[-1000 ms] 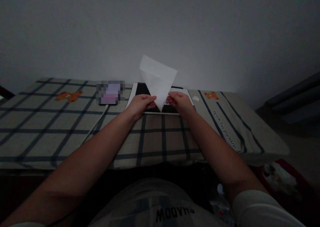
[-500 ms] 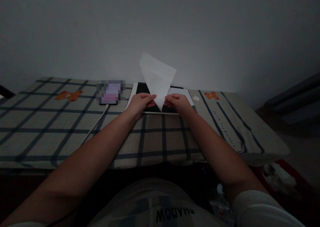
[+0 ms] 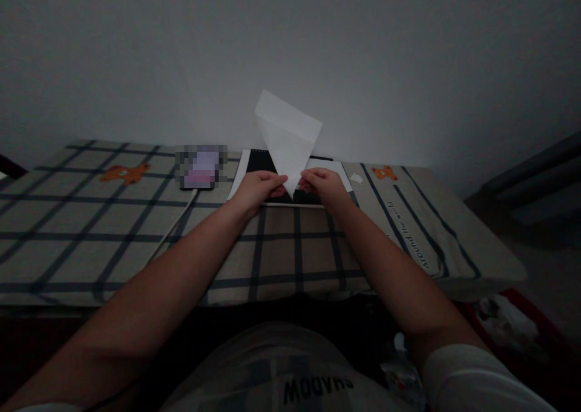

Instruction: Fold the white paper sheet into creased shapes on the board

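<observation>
A white sheet of paper (image 3: 288, 137) stands up in a tapered shape, wide at its top and narrowing to a point at the bottom. My left hand (image 3: 263, 188) pinches its lower left edge between thumb and fingers. On the lower right edge, my right hand (image 3: 320, 183) has a similar pinch. Beneath both hands lies a flat black and white book or folder (image 3: 258, 160), partly hidden by the paper and hands.
The checked tablecloth (image 3: 276, 255) covers a table against a wall. A phone (image 3: 200, 169) with a white cable lies left of the book. A small pale scrap (image 3: 356, 178) lies to its right. A red container (image 3: 512, 300) with white contents is low at right.
The paper's upper part has shifted slightly up and right, and a crease across it shows more clearly. Both hands have moved very slightly right, still pinching it.
</observation>
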The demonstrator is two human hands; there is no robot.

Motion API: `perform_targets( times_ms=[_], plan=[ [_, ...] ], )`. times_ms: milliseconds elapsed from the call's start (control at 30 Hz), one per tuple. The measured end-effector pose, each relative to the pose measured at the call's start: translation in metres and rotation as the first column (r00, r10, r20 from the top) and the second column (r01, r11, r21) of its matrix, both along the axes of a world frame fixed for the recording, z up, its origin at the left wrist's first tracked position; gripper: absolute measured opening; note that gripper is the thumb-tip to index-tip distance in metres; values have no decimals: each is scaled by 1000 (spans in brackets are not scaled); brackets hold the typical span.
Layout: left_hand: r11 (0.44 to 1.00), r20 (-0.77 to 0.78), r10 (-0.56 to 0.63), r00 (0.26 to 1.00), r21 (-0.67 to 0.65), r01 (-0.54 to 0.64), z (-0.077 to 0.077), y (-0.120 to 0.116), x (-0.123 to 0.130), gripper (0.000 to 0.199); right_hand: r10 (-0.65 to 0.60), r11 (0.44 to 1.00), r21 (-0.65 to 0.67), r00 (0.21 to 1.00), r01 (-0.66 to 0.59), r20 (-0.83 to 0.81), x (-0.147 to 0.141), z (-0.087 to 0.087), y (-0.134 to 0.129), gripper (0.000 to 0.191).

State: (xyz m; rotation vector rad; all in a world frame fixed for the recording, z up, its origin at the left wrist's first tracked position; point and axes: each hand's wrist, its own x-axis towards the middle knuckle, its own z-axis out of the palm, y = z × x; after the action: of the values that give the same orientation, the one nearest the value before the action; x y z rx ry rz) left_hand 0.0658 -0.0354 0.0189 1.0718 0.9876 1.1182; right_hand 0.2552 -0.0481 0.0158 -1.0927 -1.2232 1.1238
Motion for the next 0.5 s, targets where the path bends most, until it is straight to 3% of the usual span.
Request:
perform_targets(
  times_ms=[133,300,500],
  plan=[
    [999,-18,36,999,17,-35,0,1,0,25,68,994,-80,998,-68,-3,-1,3,-4,28],
    [998,-15,49,999,43,-48,2,-1,1,26,96,993,-67,995,-94,25,-2,2,-6,26],
    [996,-15,-92,996,-9,92,1,-3,1,27,29,999,19,999,-29,46,-2,0,-2,25]
  ],
)
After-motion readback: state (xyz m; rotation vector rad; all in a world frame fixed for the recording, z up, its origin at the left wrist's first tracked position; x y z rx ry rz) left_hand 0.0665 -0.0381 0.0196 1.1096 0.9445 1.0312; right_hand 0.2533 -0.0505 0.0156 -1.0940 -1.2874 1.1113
